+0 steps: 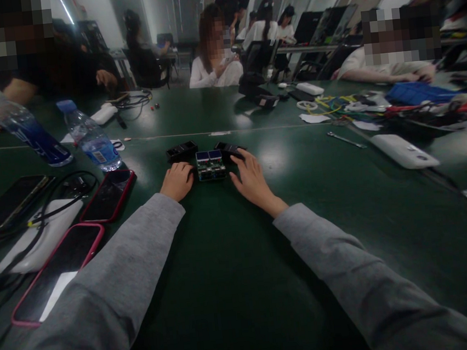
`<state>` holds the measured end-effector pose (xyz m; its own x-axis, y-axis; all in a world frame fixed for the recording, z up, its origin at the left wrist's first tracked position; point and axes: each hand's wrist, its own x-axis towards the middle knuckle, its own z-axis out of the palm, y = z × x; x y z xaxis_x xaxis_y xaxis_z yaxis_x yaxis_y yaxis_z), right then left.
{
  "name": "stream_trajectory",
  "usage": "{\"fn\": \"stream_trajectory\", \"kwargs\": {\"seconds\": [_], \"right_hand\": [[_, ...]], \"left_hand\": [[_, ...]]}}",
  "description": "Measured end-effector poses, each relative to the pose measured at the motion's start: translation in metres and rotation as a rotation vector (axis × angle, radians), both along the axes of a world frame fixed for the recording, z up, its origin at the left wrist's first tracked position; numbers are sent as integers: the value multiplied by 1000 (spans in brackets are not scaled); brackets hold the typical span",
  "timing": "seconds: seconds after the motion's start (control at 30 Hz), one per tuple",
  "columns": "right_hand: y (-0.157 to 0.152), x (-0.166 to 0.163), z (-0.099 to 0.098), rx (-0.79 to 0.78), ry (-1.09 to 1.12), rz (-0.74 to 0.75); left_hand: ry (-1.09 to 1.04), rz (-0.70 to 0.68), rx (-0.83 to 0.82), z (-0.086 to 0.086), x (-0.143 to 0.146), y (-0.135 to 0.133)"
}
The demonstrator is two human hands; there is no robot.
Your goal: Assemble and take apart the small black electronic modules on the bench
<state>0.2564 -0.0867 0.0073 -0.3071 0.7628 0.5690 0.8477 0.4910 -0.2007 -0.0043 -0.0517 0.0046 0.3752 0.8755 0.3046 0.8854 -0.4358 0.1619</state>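
Observation:
Two small circuit boards with dark screens (211,169) stand side by side on the green table in front of me. Just left of them my left hand (177,181) rests on the table, back up, its loosely bent fingers beside the boards with nothing visible in them. A black plastic case (181,150) lies behind that hand. On the other side, my right hand (254,179) has its fingers apart, thumb towards the boards. Its fingertips are at a second black case (226,147); whether they touch it I cannot tell.
At left are phones (109,195), a white power bank (61,213), cables and two water bottles (96,141). To the right lie a wrench (346,139), another white device (404,150) and tangled wires (340,104). Several people sit or stand beyond the table (227,285).

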Motion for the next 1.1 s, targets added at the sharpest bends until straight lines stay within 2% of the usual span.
{"fn": "stream_trajectory", "kwargs": {"seconds": [1.1], "right_hand": [[-1,-2,3,-88,-31,106]], "left_hand": [[0,1,5,3,1,-3]]}}
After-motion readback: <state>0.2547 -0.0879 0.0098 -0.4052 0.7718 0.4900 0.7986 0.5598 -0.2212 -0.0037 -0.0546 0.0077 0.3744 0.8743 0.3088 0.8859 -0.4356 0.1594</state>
